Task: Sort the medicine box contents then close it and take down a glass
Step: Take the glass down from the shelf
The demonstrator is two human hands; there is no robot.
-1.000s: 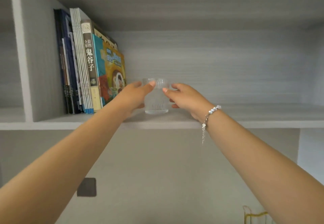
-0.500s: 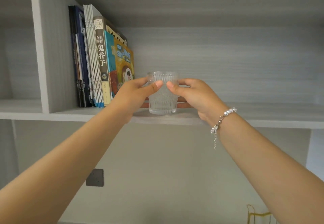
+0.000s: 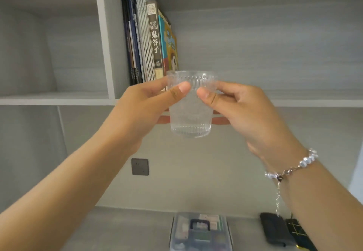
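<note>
A clear ribbed glass (image 3: 191, 121) hangs in the air in front of the grey shelf (image 3: 59, 101), upright and off the board. My left hand (image 3: 145, 105) grips its left side, thumb across the front. My right hand (image 3: 241, 109), with a beaded bracelet on the wrist, grips the right side the same way. Far below, the clear plastic medicine box (image 3: 200, 233) lies on the grey desk (image 3: 127, 229) with its lid shut and a dark handle on top.
Several books (image 3: 149, 42) stand upright on the shelf just behind and left of the glass, against a vertical divider. A dark wall socket (image 3: 139, 166) sits under the shelf. Two dark flat objects (image 3: 282, 231) lie on the desk at lower right.
Both hands closed round the glass on the shelf, lifted it off and brought it down and toward me. The view tipped down, so the desk and medicine box came into sight.
</note>
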